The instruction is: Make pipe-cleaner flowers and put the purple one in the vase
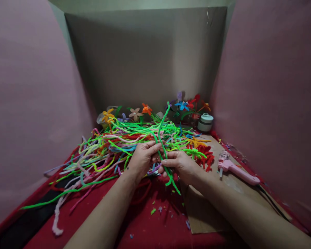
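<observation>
Green pipe cleaners (160,129) stand up between my two hands, their upper ends bent apart and their lower ends hanging below my fingers. My left hand (147,154) pinches them from the left, fingers curled. From the right, my right hand (180,164) grips the same green stems a little lower, thumb and index finger closed on them. Just beyond both hands spreads a big heap of pipe cleaners (124,136) in green, pink, red, yellow and blue. Close to my right hand lie red pipe-cleaner pieces (206,157).
A pink glue gun (238,173) with a dark cord rests on a cardboard sheet (204,214) at right. Finished pipe-cleaner flowers (146,109) and a pale-lidded jar (205,122) stand at the back. Scraps dot the red cloth (147,228). Pink panels (269,86) flank both sides.
</observation>
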A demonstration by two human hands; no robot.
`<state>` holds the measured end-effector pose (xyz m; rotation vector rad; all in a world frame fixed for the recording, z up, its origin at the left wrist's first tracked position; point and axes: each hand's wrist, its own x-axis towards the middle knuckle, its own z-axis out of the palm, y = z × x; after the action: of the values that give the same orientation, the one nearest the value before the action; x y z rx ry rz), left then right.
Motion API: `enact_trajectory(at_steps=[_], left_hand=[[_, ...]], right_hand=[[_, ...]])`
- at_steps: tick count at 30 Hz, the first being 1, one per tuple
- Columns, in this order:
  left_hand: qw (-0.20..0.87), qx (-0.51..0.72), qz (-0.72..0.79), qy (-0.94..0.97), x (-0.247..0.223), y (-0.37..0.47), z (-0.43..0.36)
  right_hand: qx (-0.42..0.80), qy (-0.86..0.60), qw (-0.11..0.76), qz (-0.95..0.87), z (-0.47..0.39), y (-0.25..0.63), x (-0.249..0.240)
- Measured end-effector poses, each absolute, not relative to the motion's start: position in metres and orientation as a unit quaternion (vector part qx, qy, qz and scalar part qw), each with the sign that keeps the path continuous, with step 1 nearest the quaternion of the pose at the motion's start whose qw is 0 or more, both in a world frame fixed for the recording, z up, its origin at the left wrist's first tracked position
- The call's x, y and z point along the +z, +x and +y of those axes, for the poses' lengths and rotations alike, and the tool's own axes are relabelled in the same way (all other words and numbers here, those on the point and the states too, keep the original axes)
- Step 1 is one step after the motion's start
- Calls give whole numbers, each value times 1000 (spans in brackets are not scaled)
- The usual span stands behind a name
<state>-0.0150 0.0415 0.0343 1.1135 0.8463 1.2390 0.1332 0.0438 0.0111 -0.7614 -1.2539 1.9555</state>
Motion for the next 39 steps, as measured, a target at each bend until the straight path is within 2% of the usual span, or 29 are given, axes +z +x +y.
enact_trajectory(at_steps=[7,14,20,23,28,30,35,39], left_hand=[[565,550,394,472,40,-12,37],[549,528,426,488,37,-12,39],[493,464,471,566,41,-11,33],[426,431,490,627,45,-14,33],[172,439,516,715,45,-20,35],[107,438,513,730,43,-22,33],[17,454,432,779,39,-22,27],[-10,435,408,803,36,-22,31]], right_hand=[[741,-275,314,-527,44,139,18],[656,-300,438,-536,43,134,17],[674,-294,462,-496,42,129,13],[678,-303,481,-466,44,129,16],[665,-320,520,-431,50,132,20],[657,-322,525,-435,52,133,20],[648,-320,518,-457,49,132,21],[658,-322,494,-468,47,131,22]])
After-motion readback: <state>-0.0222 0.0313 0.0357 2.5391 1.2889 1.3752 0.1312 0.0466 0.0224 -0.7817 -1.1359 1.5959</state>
